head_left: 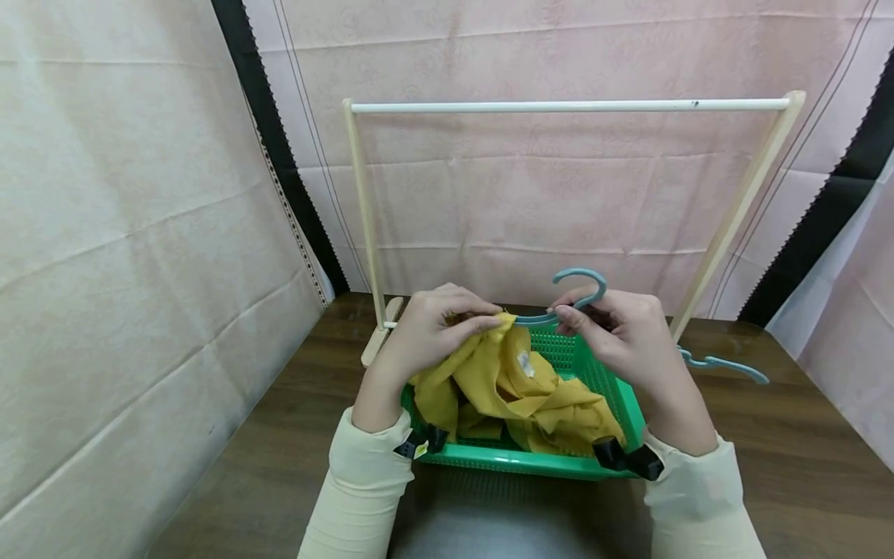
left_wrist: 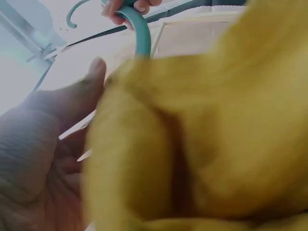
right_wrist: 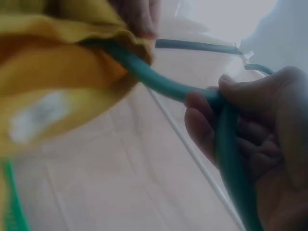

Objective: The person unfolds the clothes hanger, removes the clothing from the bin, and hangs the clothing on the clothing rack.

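A yellow garment (head_left: 531, 396) with a white label hangs over and into a green basket (head_left: 517, 460). My left hand (head_left: 447, 322) pinches the garment's upper edge between thumb and fingers. One arm of a blue hanger (right_wrist: 161, 86) runs into the garment's opening, as the right wrist view shows. With thumb and fingertips my right hand (head_left: 618, 330) grips the hanger just below its hook, which points up. The hanger's other arm is mostly hidden behind the right hand in the head view. Yellow cloth (left_wrist: 216, 134) fills much of the left wrist view, blurred.
Behind the basket stands a rack with a white rail (head_left: 559, 106) and pale side posts (head_left: 365, 210). A second blue hanger (head_left: 729, 365) lies on the brown wooden table (head_left: 789, 435) at right. Light cloth walls (head_left: 140, 233) enclose the left and back.
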Demonstrator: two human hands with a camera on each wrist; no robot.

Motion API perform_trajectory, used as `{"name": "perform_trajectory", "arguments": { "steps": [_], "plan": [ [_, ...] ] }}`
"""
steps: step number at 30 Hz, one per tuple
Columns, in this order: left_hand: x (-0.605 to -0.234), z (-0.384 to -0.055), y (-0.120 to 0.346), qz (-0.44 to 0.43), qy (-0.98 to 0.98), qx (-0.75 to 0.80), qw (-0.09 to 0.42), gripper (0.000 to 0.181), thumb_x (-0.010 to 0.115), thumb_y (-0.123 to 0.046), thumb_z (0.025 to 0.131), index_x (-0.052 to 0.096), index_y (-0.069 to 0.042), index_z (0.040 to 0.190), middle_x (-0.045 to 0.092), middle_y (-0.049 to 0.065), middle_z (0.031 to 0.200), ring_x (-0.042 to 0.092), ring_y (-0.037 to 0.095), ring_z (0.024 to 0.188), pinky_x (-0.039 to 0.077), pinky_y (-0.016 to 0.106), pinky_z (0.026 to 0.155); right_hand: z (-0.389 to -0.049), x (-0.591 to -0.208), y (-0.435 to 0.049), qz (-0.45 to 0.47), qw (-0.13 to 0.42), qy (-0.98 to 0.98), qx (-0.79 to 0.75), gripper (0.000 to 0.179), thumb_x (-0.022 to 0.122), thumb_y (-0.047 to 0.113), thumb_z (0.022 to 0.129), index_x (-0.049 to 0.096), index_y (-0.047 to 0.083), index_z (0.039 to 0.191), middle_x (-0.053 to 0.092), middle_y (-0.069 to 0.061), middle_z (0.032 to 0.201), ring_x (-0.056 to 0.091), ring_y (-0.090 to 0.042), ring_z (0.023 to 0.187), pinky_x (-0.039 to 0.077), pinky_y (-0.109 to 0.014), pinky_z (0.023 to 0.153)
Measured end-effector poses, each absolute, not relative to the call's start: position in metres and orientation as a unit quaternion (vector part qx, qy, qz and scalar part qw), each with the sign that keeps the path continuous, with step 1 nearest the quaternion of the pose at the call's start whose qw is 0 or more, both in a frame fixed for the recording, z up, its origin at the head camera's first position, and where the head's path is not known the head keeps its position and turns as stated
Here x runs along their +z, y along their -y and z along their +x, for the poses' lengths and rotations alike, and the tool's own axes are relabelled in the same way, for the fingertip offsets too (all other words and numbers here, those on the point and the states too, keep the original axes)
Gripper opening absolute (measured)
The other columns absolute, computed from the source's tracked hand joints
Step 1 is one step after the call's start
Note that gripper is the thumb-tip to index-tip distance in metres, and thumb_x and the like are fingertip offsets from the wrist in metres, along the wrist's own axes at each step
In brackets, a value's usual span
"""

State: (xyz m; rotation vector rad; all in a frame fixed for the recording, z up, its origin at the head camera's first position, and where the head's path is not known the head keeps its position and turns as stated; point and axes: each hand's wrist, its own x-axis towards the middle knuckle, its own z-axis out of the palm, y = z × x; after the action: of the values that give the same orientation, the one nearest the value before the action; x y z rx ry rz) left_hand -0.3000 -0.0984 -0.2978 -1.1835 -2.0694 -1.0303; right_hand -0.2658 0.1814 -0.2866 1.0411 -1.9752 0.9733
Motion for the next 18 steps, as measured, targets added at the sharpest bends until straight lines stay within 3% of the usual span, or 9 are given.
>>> {"name": "perform_trajectory", "arguments": {
  "steps": [4,7,18],
  "plan": [
    [-0.2987,-0.2987,0.1014,-0.456,0.776,-0.365,0.237,0.017,0.067,-0.011,0.098,0.078,-0.012,0.110,0.072,-0.007,0.105,0.062,0.006,0.099,0.052,0.025,0.081,-0.2646,-0.2861,-0.1861,0.394,0.350,0.761,0.377,0.022,0.074,-0.010,0.085,0.076,0.007,0.098,0.073,0.004,0.078,0.070,-0.008,0.067,0.052,-0.017,0.056],
    [-0.2996,-0.2985,0.1044,-0.459,0.779,-0.367,0.217,0.025,0.067,-0.003,0.096,0.075,-0.011,0.118,0.068,-0.003,0.113,0.061,0.008,0.097,0.052,0.025,0.077,-0.2640,-0.2868,-0.1894,0.393,0.349,0.758,0.385,0.023,0.073,-0.013,0.084,0.076,0.006,0.097,0.073,0.003,0.077,0.070,-0.008,0.067,0.052,-0.017,0.057],
    [-0.3031,-0.3011,0.1014,-0.451,0.800,-0.343,0.198,0.014,0.075,-0.014,0.092,0.077,-0.011,0.106,0.074,-0.004,0.100,0.065,0.003,0.087,0.054,0.021,0.076,-0.2648,-0.2871,-0.1840,0.440,0.344,0.730,0.393,0.034,0.072,-0.023,0.076,0.075,0.003,0.098,0.073,-0.001,0.084,0.070,-0.010,0.069,0.056,-0.019,0.063]
  ]
}}
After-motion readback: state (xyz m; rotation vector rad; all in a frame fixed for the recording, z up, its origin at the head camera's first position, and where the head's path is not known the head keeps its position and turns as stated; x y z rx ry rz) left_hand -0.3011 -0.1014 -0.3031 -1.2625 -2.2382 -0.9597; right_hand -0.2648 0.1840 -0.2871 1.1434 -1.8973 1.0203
